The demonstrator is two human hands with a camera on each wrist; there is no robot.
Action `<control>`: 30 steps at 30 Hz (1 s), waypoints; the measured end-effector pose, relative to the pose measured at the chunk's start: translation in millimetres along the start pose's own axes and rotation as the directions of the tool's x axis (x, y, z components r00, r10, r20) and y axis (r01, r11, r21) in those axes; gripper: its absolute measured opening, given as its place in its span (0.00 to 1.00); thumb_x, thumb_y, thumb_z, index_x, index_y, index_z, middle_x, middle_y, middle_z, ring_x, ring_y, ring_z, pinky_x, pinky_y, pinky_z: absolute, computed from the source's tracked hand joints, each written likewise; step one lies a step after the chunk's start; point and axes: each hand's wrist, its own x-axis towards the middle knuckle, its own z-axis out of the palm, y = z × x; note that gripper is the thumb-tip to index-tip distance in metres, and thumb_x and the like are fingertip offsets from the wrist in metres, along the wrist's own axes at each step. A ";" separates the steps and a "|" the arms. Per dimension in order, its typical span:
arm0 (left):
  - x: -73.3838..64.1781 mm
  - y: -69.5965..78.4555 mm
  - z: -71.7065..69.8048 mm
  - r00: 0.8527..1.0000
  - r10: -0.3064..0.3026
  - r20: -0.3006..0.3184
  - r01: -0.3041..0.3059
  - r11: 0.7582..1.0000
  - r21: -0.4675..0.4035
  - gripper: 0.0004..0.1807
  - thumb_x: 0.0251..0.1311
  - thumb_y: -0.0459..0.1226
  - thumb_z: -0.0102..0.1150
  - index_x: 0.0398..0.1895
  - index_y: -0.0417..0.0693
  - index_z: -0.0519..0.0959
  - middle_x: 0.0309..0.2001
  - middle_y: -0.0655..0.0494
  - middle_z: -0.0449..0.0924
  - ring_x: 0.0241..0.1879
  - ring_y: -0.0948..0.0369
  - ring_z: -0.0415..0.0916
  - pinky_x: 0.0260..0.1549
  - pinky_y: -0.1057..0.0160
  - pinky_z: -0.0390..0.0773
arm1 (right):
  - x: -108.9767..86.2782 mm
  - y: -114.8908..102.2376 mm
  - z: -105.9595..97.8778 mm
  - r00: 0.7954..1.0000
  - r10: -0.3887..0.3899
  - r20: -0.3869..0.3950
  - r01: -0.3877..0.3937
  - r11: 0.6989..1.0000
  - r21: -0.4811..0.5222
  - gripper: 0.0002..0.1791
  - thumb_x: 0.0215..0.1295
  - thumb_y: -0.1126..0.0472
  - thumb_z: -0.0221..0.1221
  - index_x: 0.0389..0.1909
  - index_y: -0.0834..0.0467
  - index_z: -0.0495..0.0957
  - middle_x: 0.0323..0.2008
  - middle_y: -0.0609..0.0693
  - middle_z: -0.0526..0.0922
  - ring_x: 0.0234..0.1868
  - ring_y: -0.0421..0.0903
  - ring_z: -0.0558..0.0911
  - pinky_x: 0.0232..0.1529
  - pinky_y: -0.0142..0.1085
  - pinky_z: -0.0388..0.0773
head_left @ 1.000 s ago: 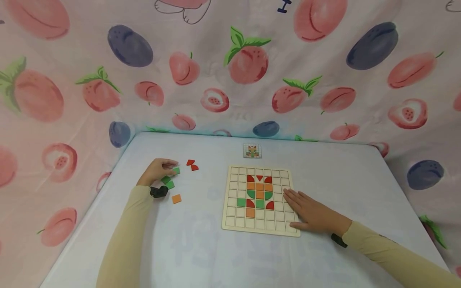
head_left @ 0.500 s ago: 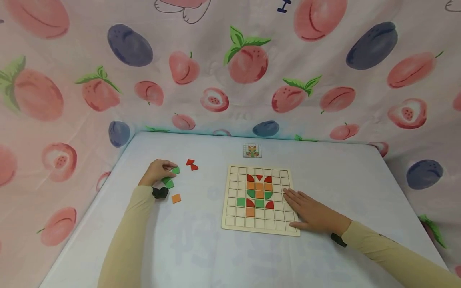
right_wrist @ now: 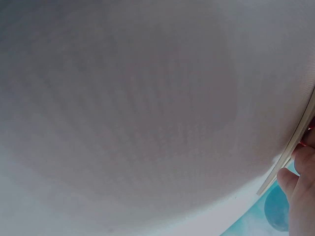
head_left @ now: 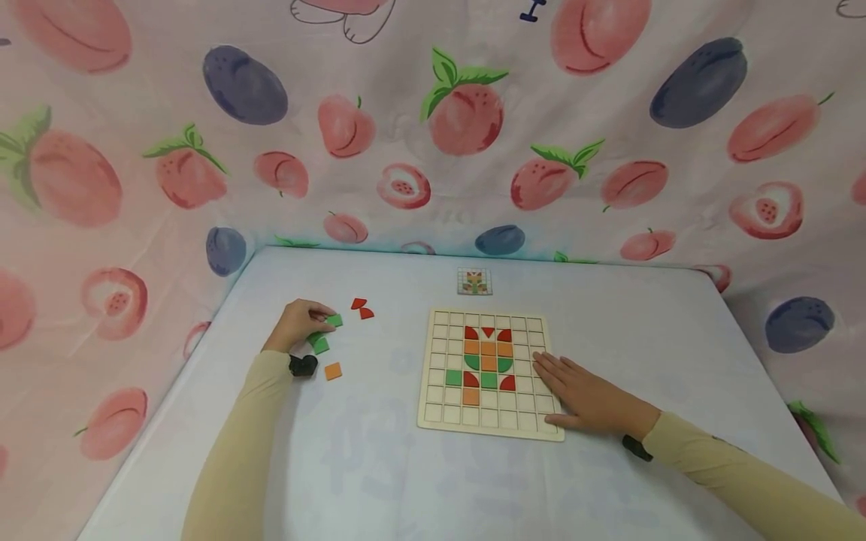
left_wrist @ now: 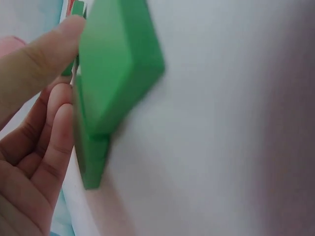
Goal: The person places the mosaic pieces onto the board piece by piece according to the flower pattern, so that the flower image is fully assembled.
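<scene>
My left hand is at the left of the table, thumb and fingertips pinching the edges of a green square tile. More green tiles lie just below that hand; the left wrist view shows two of them close up, one overlapping the other, beside the thumb. My right hand rests flat, fingers straight, on the right edge of a wooden grid board. Red, orange and green tiles form a pattern in the board's middle. In the right wrist view only part of that hand shows.
Two red quarter-round tiles lie right of the left hand, an orange square tile nearer the front. A small pattern card sits behind the board. Fruit-printed cloth hangs behind the table.
My left thumb and fingers have closed in on the green square tile, the hand shifting very slightly right. The right hand and the board stay in place.
</scene>
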 end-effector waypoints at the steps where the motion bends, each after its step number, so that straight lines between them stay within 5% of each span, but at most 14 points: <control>1: -0.2 1.7 0.9 1.000 0.000 0.003 0.000 1.000 0.002 0.17 0.49 0.35 0.70 0.43 0.40 0.83 0.35 0.48 0.83 0.34 0.61 0.75 0.34 0.71 0.74 | -0.2 0.2 0.1 1.000 -0.003 -0.004 0.003 1.000 -0.002 0.49 0.62 0.28 0.42 0.71 0.62 0.52 0.73 0.56 0.53 0.73 0.54 0.55 0.65 0.23 0.16; 7: -0.5 18.1 7.8 1.000 0.012 0.027 -0.012 1.000 -0.009 0.17 0.48 0.37 0.70 0.43 0.42 0.84 0.34 0.50 0.82 0.35 0.59 0.75 0.36 0.68 0.74 | -0.6 -0.3 -0.6 1.000 0.000 0.011 0.000 1.000 -0.001 0.49 0.62 0.28 0.42 0.71 0.62 0.52 0.73 0.56 0.52 0.73 0.55 0.54 0.65 0.23 0.16; 13: -1.3 45.3 24.9 0.994 0.107 0.024 -0.106 0.994 -0.013 0.17 0.47 0.38 0.71 0.42 0.43 0.84 0.34 0.50 0.84 0.33 0.61 0.77 0.36 0.67 0.76 | -0.3 -1.0 -1.9 1.000 0.012 0.022 -0.012 1.000 0.025 0.49 0.62 0.29 0.43 0.72 0.62 0.51 0.74 0.56 0.51 0.73 0.55 0.54 0.65 0.22 0.15; 19: -4.0 80.4 49.1 0.975 0.221 0.022 -0.220 0.974 -0.049 0.15 0.46 0.36 0.72 0.40 0.42 0.85 0.33 0.50 0.82 0.32 0.63 0.76 0.37 0.67 0.77 | 0.0 -0.2 -0.1 1.000 0.007 0.010 -0.007 1.000 0.011 0.49 0.62 0.29 0.44 0.72 0.62 0.52 0.73 0.56 0.51 0.73 0.55 0.54 0.65 0.23 0.16; 30: -12.1 144.1 100.8 0.940 0.323 0.106 -0.314 0.944 -0.100 0.15 0.45 0.36 0.72 0.39 0.45 0.85 0.33 0.53 0.82 0.31 0.65 0.73 0.33 0.70 0.74 | 0.0 -0.9 -1.8 1.000 0.007 0.011 -0.007 1.000 0.007 0.49 0.62 0.30 0.45 0.71 0.62 0.52 0.73 0.56 0.52 0.73 0.55 0.55 0.65 0.22 0.17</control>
